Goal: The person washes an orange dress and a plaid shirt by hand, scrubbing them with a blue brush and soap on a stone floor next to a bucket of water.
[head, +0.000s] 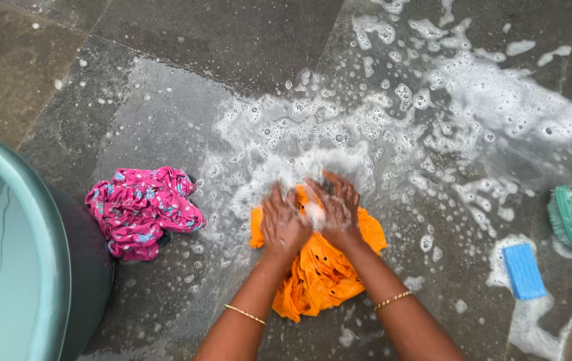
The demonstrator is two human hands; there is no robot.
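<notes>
Both hands press on the orange cloth (322, 271), which lies on the wet stone floor (165, 120) directly under them; its length runs toward the person. Left hand (282, 224) and right hand (336, 208) clamp its far, soapy end, equally near. Pink cloth (142, 210) lies apart at left.

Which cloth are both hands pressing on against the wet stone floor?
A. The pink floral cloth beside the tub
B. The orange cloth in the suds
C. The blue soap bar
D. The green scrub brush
B: the left hand and right hand both rest on the orange cloth, while the pink floral cloth lies apart, untouched.
</notes>
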